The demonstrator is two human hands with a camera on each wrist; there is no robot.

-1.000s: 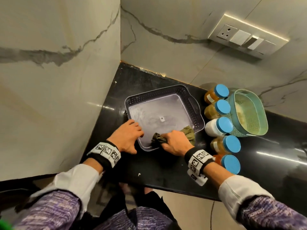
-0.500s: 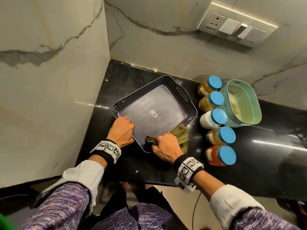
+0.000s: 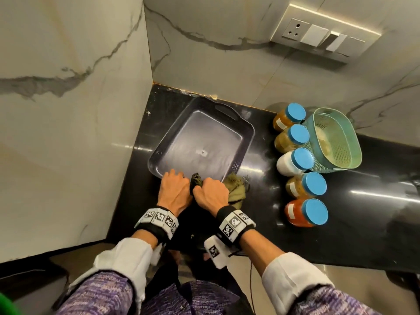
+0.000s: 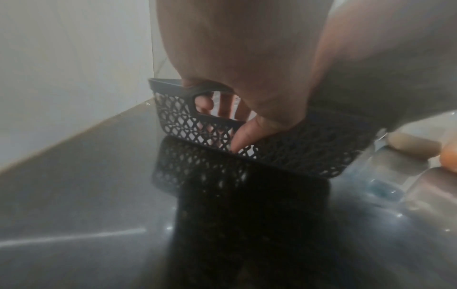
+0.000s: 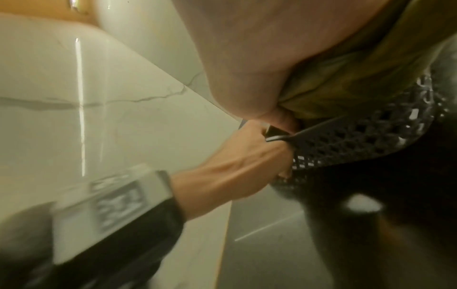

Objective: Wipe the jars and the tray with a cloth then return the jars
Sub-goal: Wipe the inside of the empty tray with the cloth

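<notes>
The grey lattice-walled tray (image 3: 246, 135) stands empty on the black counter in the corner. My left hand (image 3: 176, 189) grips its near handle: in the left wrist view my fingers (image 4: 223, 106) pass through the handle slot of the tray (image 4: 309, 148) and the thumb presses the outer wall. My right hand (image 3: 211, 194) sits right beside it and holds a bunched olive cloth (image 3: 236, 189) against the tray's near rim. The right wrist view shows the cloth (image 5: 346, 78) over the tray wall (image 5: 358, 140). Several blue-lidded jars (image 3: 297, 161) stand in a row right of the tray.
A teal perforated basket (image 3: 354, 153) stands behind the jar row at the right. Marble walls close off the left and back of the counter (image 3: 341, 223). A switch and socket plate (image 3: 327, 38) is mounted on the back wall. The counter's front edge runs just below my wrists.
My left hand slid from the tray's left near corner to its near handle, right beside the right hand. The tray turned. My right hand stayed on the cloth at the near rim.
</notes>
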